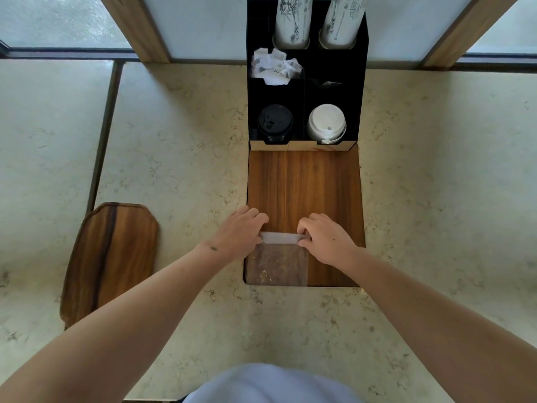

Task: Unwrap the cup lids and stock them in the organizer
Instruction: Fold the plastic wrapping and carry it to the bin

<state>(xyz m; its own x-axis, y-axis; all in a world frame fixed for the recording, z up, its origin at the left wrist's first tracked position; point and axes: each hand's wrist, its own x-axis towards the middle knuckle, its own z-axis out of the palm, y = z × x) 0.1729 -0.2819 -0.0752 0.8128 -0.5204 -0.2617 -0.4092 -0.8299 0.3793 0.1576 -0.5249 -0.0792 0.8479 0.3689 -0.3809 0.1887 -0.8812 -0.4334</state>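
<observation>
Clear wrapper (277,267) lay flat at the near left corner of the wooden board (325,187). Your left hand (239,234) and right hand (325,239) pinched its folded far edge. Far: organizer (360,91), black lids (274,122), white lids (327,123). Cup print unreadable. Counter (436,184) open rightward.

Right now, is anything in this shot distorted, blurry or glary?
Head view: wide-angle bending curves the counter edges and stretches the forearms; light is soft and even, without harsh shadows; the plastic wrap under the hands shows faint sparkle, and the organizer interior is too dark for detail.
</observation>
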